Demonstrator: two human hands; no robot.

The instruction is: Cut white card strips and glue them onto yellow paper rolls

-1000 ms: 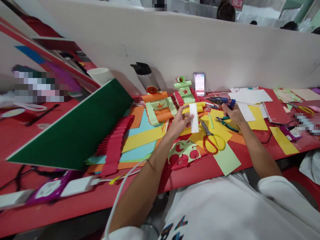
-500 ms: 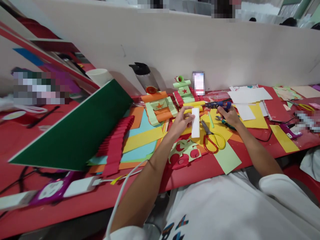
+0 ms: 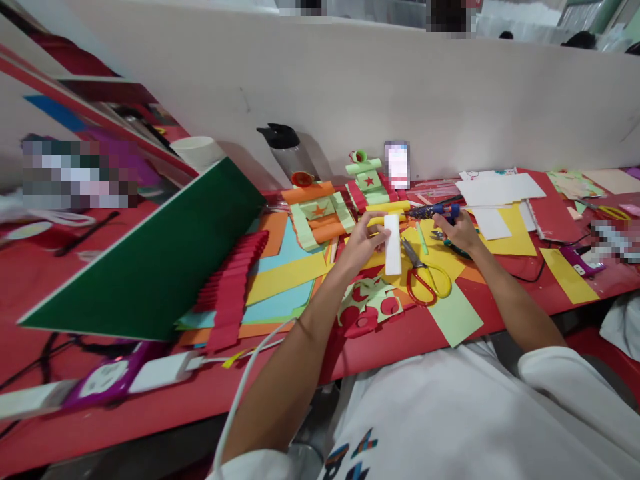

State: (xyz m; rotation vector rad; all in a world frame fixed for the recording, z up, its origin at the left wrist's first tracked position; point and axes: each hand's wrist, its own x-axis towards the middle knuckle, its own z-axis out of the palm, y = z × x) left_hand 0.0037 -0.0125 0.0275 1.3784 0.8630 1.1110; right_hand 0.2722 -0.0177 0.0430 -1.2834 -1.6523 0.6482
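Between the fingers and thumb of my left hand (image 3: 367,238) is a narrow white strip (image 3: 393,248), held upright; whether it is paper or foam I cannot tell. My right hand (image 3: 459,233) grips a dark blue glue gun (image 3: 430,211), its tip pointing left towards the top of the strip. Scissors with red and yellow handles (image 3: 425,283) lie just below, on yellow paper (image 3: 455,262). Beneath my right hand rest pliers (image 3: 447,242) with dark green handles, partly hidden. Yellow paper rolls (image 3: 387,207) sit behind the strip.
Paper figures with stars (image 3: 318,212) stand behind my left hand, beside a tilted bottle (image 3: 293,150) and a phone (image 3: 397,165) against the wall. A green board (image 3: 165,260) leans at left. A power strip (image 3: 103,380) and white cable (image 3: 255,360) lie near the table's front edge.
The glue gun has tilted slightly in my right hand. The white strip has shifted a touch to the right. Everything else looks the same.
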